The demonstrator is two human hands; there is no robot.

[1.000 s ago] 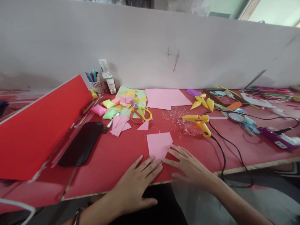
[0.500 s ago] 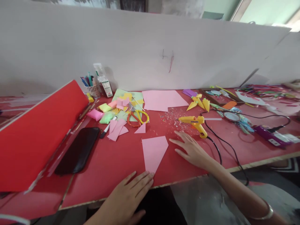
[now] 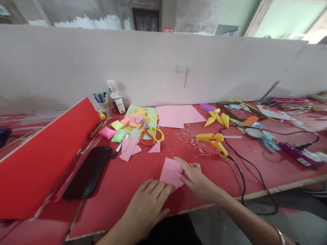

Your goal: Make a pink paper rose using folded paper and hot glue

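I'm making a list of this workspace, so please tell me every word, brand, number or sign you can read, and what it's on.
No text is legible.
Label on the bottle: print too small to read.
Red sign beyond the white partition: white marks, too blurred.
Yellow glue gun: small marking on its body, unreadable.
Nearest pink sheet: no writing shows.

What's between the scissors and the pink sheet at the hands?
Head view: a small pink paper triangle lies just this side of the scissors, then a strip of red tabletop up to the pink sheet.
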